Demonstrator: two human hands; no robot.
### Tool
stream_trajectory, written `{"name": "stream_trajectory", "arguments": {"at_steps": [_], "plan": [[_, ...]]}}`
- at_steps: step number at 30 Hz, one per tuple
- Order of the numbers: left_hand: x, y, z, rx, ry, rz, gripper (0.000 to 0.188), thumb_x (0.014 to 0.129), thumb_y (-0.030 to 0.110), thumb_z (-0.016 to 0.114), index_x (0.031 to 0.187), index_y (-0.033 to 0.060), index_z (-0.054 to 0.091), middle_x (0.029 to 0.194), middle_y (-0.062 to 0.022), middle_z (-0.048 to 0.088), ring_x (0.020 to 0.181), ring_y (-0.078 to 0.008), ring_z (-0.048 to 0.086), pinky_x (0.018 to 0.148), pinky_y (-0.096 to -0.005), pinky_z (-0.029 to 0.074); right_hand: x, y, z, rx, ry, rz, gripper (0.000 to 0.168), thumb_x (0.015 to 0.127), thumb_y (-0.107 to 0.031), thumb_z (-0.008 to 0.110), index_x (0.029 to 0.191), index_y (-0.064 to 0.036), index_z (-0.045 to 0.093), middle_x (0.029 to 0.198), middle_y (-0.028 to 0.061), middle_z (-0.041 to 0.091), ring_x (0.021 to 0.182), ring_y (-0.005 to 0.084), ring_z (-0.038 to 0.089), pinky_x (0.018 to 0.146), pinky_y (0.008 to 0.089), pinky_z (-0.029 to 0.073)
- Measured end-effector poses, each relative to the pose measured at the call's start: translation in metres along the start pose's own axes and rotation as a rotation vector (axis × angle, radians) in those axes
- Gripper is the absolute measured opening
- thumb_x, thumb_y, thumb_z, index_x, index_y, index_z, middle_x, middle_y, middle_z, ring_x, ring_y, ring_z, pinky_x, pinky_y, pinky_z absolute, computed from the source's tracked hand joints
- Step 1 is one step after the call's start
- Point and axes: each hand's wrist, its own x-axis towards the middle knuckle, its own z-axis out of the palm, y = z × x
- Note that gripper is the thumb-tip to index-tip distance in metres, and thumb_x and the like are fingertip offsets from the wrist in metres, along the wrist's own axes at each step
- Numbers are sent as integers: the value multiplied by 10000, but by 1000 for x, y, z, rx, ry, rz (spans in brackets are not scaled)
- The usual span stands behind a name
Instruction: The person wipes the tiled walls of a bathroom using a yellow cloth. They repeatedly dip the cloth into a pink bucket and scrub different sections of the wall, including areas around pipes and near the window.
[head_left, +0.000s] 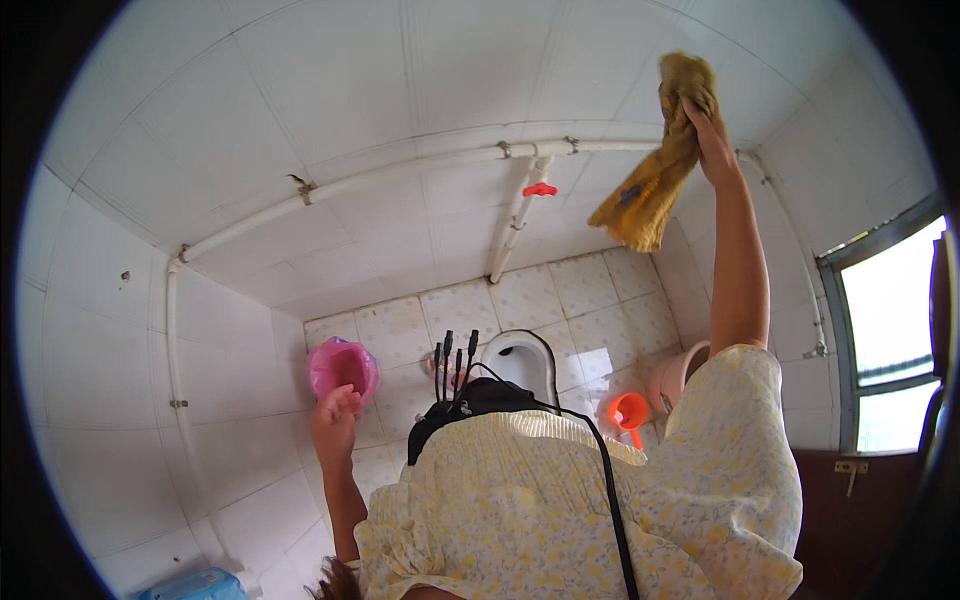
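Note:
My right hand (707, 139) is raised high at the upper right, gripping a crumpled yellow-brown cloth (652, 195). One end of the cloth bunches above my fingers, and the longer end hangs down to the left in front of the tiled wall (480, 67). Whether the cloth touches the wall, I cannot tell. Down at the left, my left hand (336, 417) is held low with nothing in it, its fingers loosely bent. Behind it in the view is a bin with a pink plastic liner (341, 364).
A white pipe (420, 163) runs along the wall, with a red valve handle (540, 190) on its downward branch. On the tiled floor are a squat toilet (521, 367), an orange dipper (628, 411) and a pink bucket (667, 379). A window (889, 322) is at the right.

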Motion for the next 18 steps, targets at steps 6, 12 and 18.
{"name": "stream_trajectory", "arguments": {"at_steps": [6,12,18], "plan": [[6,-2,27,-24,-125,4,334,748,-74,405,1027,4,572,889,-63,607,768,-124,576,657,-234,455,-69,83,-65,518,423,551,324,886,-226,502,1119,-2,474,1073,139,551,950,282,562,813,446,480],[21,14,48,-1,-145,-13,331,751,-77,398,1023,1,568,887,-60,607,794,-127,588,684,-231,461,-80,23,-75,566,242,223,345,866,-242,547,1097,8,490,1051,120,555,935,244,557,815,392,474],[35,26,71,20,-123,41,325,745,-72,406,1018,-7,569,900,-60,608,791,-126,591,703,-234,463,9,-9,2,-88,375,-433,332,851,-272,556,1073,-26,541,986,97,587,913,198,556,782,329,464]]}}
